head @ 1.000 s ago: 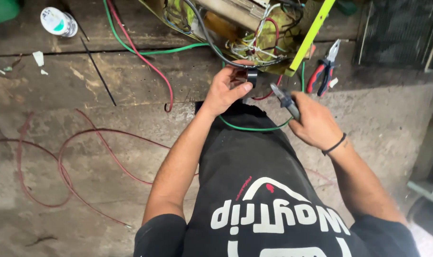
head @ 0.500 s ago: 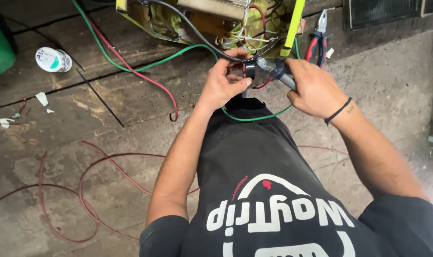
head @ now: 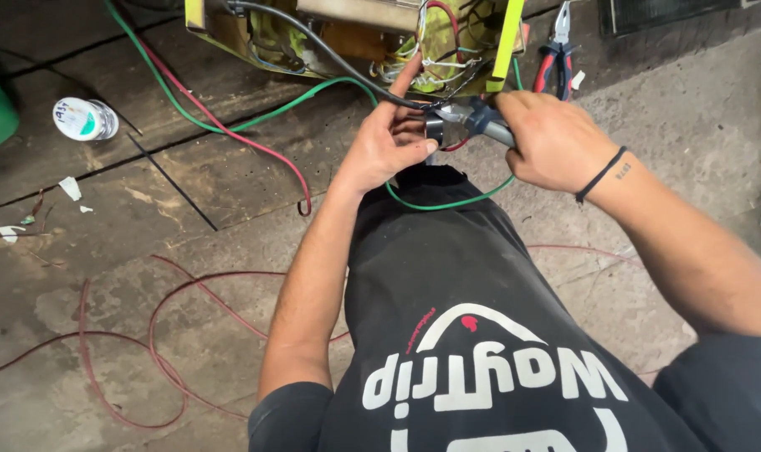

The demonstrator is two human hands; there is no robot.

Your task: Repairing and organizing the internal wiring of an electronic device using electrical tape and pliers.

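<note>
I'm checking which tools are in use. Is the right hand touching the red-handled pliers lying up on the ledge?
Apart. The head view shows the red-handled pliers lying on the ledge with bare surface between them and the right hand, which grips a grey-handled tool.

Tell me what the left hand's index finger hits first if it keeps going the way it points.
Probably the wired unit: the left hand points its index finger up-frame at the wire bundle, though depth is unclear.

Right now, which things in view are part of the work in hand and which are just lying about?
In hand:
- left hand on the black cable
- right hand gripping a grey-handled tool
- wired unit with yellow frame
- green wire

Lying about:
- red-handled pliers
- tape roll
- loose red wire loops on floor
- paper scraps
</note>
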